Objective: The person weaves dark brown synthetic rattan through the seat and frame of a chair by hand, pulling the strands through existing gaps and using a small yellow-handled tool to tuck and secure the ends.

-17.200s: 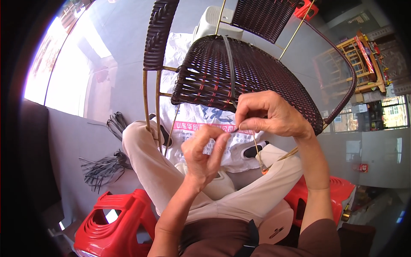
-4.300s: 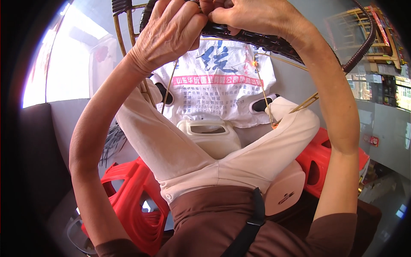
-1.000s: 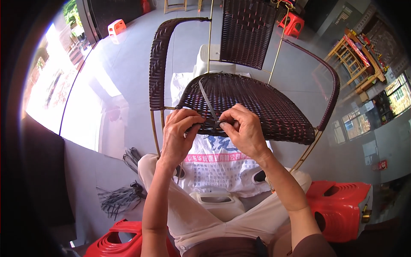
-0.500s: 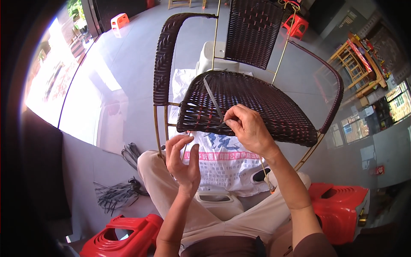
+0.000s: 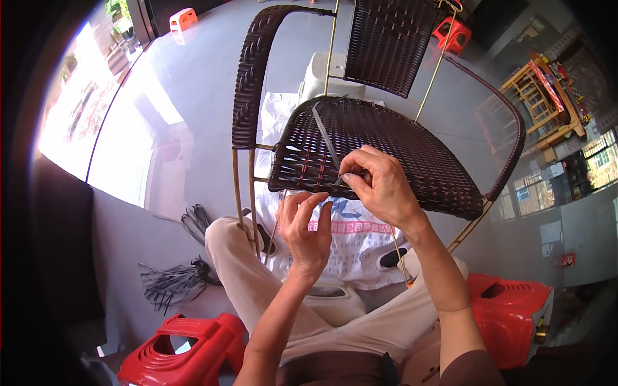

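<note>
A chair woven from dark brown strips stands before me, its seat (image 5: 367, 135) facing up and the front edge toward me. My right hand (image 5: 383, 186) is closed at that edge, pinching a flat grey strip (image 5: 326, 136) between thumb and fingers. The strip's long part slants up and left across the weave. Just below the front edge, my left hand (image 5: 306, 228) has its fingers bent and its thumb raised, with a small gap between thumb and index fingertip. Nothing shows in that gap. The chair's left armrest (image 5: 250, 83) is thickly braided.
A bundle of grey strips (image 5: 174, 283) lies on the floor at left. Red plastic stools (image 5: 187, 347) stand at both sides of me. A white printed sack (image 5: 354, 257) spreads under the chair. Bamboo furniture (image 5: 541, 96) stands at far right.
My left hand has moved up and right, closer to the seat's front edge and my right hand. The right hand keeps its pinch on the strip. The chair sits slightly higher in view.
</note>
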{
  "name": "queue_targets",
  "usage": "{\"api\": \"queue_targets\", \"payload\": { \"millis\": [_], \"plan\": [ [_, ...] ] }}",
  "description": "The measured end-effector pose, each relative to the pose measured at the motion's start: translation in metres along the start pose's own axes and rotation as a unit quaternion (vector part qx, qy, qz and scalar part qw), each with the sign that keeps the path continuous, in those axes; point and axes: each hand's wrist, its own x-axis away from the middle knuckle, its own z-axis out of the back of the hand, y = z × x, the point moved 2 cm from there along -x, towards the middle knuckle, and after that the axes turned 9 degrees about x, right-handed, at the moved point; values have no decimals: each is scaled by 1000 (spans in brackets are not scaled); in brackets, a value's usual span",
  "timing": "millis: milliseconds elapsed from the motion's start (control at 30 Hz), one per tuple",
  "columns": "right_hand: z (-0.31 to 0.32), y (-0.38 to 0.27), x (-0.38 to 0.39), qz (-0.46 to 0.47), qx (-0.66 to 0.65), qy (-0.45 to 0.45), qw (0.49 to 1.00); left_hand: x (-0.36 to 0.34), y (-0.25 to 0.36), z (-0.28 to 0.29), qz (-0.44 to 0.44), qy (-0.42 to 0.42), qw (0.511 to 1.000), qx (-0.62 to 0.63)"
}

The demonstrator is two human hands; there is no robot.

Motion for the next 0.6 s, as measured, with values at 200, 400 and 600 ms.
{"api": "queue_targets", "payload": {
  "millis": [200,400,600],
  "plan": [
    [-1,-3,-10,22,64,-46,997,4,-1,-4,-25,9,1000,-11],
    [-2,-2,-18,46,88,-90,991,7,-1,-8,-17,22,1000,5],
    [-3,7,-25,47,22,-101,993,14,1,-14,38,44,997,57]
  ]
}}
